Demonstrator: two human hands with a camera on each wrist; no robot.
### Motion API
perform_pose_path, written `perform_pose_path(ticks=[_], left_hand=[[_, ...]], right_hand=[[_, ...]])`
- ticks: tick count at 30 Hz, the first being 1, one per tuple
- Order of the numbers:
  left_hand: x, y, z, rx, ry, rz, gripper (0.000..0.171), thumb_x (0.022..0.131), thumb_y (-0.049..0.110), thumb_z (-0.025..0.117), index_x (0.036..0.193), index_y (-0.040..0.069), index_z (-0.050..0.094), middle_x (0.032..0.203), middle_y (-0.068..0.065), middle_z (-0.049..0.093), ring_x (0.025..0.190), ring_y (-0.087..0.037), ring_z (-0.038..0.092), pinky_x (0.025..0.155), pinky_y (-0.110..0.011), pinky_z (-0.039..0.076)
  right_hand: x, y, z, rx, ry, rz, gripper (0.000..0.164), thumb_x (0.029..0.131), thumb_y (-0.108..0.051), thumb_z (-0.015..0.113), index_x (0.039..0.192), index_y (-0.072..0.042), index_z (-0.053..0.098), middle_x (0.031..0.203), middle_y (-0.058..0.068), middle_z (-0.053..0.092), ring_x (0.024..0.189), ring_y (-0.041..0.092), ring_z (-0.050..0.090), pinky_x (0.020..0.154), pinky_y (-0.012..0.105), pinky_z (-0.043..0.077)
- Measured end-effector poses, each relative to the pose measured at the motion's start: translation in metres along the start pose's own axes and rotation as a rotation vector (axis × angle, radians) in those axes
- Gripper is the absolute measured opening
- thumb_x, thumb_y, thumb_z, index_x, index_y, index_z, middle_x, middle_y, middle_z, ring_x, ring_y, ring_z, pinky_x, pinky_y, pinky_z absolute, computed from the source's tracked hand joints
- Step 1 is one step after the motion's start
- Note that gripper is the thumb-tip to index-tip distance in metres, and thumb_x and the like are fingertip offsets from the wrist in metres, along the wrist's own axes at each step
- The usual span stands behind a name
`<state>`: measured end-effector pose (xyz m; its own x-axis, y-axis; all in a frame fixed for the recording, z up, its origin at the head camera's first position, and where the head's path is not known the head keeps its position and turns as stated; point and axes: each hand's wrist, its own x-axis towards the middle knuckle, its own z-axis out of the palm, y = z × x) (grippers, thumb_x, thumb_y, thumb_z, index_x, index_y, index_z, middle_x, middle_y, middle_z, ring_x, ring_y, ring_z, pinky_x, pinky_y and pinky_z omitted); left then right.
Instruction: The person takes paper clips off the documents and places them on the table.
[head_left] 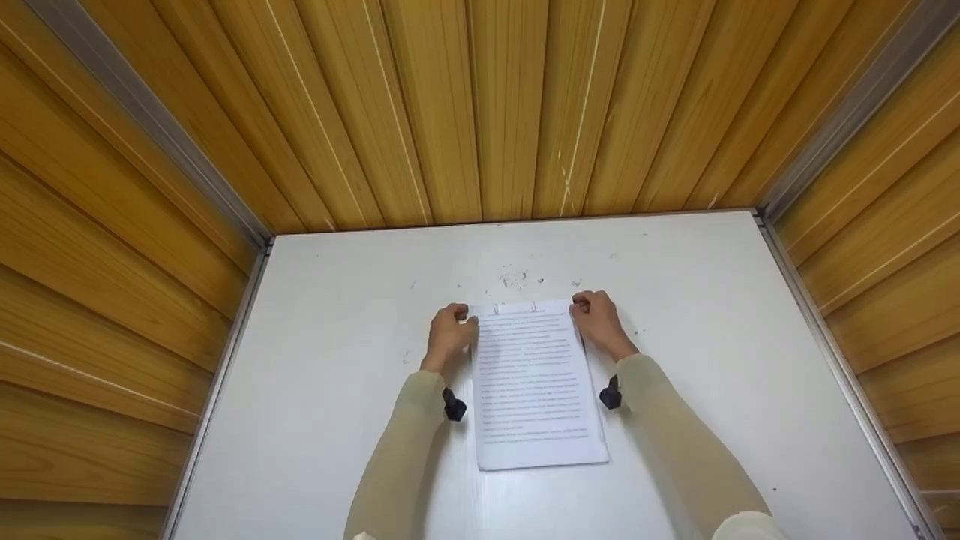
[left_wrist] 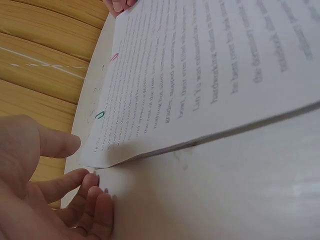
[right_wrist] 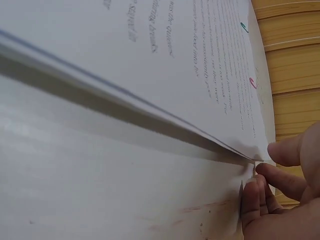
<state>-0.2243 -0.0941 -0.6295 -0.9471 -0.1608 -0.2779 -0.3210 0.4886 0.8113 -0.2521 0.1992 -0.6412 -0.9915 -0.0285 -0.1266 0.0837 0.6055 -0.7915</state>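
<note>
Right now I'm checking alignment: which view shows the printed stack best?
The head view: it alone shows the printed stack down to its bottom edge, nearly whole. Both wrist views crop it: the left shows its top and left edges, the right its top and right edges, with larger print.

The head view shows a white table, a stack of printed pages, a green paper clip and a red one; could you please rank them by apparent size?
1. White table
2. Stack of printed pages
3. Green paper clip and red paper clip: they look alike, so I would not rank one above the other.
</note>
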Motion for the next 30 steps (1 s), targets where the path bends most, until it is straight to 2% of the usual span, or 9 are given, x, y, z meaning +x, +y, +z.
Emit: perform_pose_path(ticks=[5, 9, 16, 25, 30], left_hand=[[0.002, 0.004, 0.006, 0.043, 0.049, -0.047, 0.047, 0.103, 0.026, 0.065, 0.143, 0.001, 0.063, 0.134, -0.014, 0.068, 0.129, -0.032, 0.063, 0.111, -0.048, 0.05], [0.002, 0.005, 0.008, 0.071, 0.082, -0.057, 0.039, 0.103, 0.023, 0.066, 0.136, 0.001, 0.067, 0.127, -0.013, 0.069, 0.122, -0.03, 0.065, 0.107, -0.048, 0.051], [0.003, 0.003, 0.009, 0.067, 0.082, -0.02, 0.026, 0.105, 0.014, 0.062, 0.128, 0.003, 0.069, 0.121, -0.013, 0.071, 0.113, -0.029, 0.066, 0.102, -0.047, 0.053], [0.004, -0.001, 0.004, -0.061, 0.022, 0.015, 0.022, 0.102, 0.014, 0.065, 0.122, 0.004, 0.068, 0.112, -0.013, 0.073, 0.099, -0.026, 0.071, 0.083, -0.039, 0.059], [0.005, -0.002, 0.003, -0.118, 0.019, 0.034, 0.026, 0.101, 0.014, 0.068, 0.126, 0.005, 0.066, 0.119, -0.016, 0.074, 0.11, -0.03, 0.071, 0.094, -0.043, 0.058]], right_hand=[[0.0, -0.003, 0.002, 0.001, 0.005, 0.04, 0.031, 0.107, -0.009, 0.056, 0.131, 0.01, 0.062, 0.123, 0.024, 0.056, 0.111, 0.033, 0.055, 0.1, 0.046, 0.047], [0.002, -0.004, 0.006, -0.041, 0.011, 0.027, 0.025, 0.106, -0.007, 0.057, 0.123, 0.011, 0.062, 0.117, 0.023, 0.054, 0.105, 0.031, 0.052, 0.095, 0.045, 0.046], [0.002, -0.004, 0.007, -0.012, 0.019, 0.038, 0.019, 0.106, -0.007, 0.058, 0.118, 0.007, 0.062, 0.115, 0.022, 0.057, 0.104, 0.031, 0.055, 0.094, 0.044, 0.047], [0.0, -0.003, -0.002, 0.031, 0.016, 0.069, 0.02, 0.108, -0.01, 0.056, 0.121, 0.003, 0.063, 0.117, 0.021, 0.066, 0.108, 0.032, 0.062, 0.093, 0.043, 0.05], [0.0, -0.004, -0.005, 0.099, 0.005, 0.149, 0.019, 0.107, -0.012, 0.06, 0.12, -0.001, 0.066, 0.116, 0.018, 0.07, 0.107, 0.028, 0.064, 0.088, 0.036, 0.051]])
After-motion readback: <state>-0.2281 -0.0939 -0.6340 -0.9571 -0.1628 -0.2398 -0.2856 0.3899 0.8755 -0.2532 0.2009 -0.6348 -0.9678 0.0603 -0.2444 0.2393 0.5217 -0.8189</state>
